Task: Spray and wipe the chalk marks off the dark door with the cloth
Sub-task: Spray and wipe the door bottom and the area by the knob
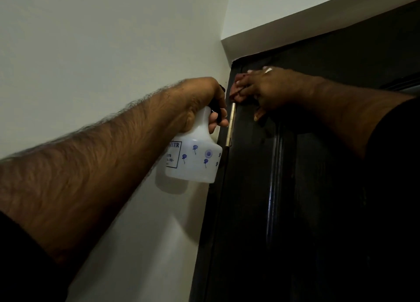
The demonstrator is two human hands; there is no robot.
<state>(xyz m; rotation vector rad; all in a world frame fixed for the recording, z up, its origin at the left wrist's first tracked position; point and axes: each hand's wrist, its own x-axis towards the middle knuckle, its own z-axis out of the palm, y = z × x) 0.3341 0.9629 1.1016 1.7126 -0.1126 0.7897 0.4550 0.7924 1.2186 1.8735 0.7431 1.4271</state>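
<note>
The dark door fills the right half of the head view, its top left corner near the white wall. My right hand presses a reddish cloth flat against the door's upper left corner; part of the cloth hangs out below the hand. My left hand grips the neck of a white spray bottle with blue flower prints, held up beside the door frame, fingers curled round the black trigger. No chalk marks are visible on the dark surface.
A brass hinge runs down the door's left edge just right of the bottle. A pale wall is on the left, and a white lintel crosses above the door.
</note>
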